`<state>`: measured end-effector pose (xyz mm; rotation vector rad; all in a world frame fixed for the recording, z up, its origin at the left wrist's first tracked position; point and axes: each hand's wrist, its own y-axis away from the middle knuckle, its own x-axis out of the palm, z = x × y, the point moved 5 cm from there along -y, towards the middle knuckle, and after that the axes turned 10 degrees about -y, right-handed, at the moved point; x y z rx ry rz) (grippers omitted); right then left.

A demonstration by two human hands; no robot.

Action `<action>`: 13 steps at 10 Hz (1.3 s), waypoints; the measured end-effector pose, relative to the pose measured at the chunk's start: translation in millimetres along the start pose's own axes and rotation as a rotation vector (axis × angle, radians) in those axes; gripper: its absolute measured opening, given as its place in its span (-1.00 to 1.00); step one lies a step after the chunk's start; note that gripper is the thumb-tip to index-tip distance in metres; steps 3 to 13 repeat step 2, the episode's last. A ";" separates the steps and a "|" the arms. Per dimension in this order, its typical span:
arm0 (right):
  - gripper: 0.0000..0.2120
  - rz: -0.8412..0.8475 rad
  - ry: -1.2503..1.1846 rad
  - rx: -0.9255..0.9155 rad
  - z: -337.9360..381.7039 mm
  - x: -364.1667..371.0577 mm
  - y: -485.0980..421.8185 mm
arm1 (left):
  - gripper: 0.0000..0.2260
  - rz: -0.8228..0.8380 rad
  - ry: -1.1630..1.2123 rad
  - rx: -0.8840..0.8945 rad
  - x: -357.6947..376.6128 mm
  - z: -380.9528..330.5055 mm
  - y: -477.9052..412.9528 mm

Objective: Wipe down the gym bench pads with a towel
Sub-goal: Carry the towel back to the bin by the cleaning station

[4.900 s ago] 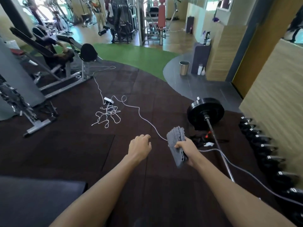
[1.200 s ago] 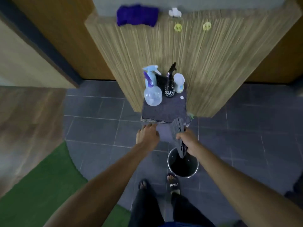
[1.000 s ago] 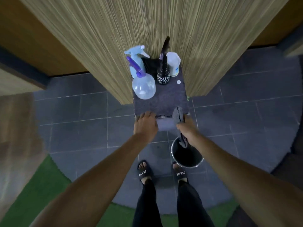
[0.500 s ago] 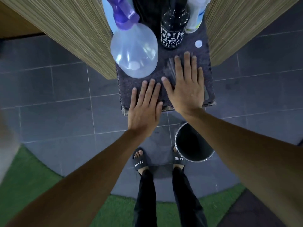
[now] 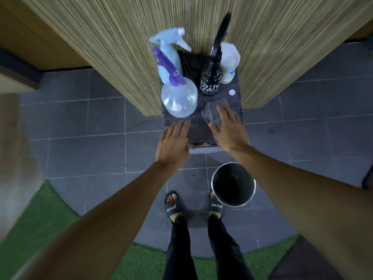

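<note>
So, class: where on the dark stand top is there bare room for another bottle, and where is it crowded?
Free: the strip of stand top between the left hand and the towel under the right hand, in front of the clear spray bottle. Crowded: the back, where the blue spray bottle, black bottle and white bottle cluster.

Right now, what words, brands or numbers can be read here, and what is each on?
"JEANE": strap of the left sandal.
"JEANE": strap of the right sandal.
Black bottle: white print on its label, too blurred to read.
White bottle: blue label, too blurred to read.
</note>
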<state>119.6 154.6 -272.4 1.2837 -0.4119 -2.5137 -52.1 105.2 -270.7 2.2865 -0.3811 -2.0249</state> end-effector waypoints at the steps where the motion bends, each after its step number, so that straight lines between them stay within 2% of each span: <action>1: -0.40 0.022 -0.072 0.055 27.7 -32.8 34.6 | -0.49 -0.034 -0.009 0.024 -60.7 -7.1 24.3; 2: -0.42 0.057 -0.111 0.098 41.9 -41.5 55.7 | -0.49 0.043 -0.012 -0.039 -83.1 -5.9 36.3; 13: -0.42 0.057 -0.111 0.098 41.9 -41.5 55.7 | -0.49 0.043 -0.012 -0.039 -83.1 -5.9 36.3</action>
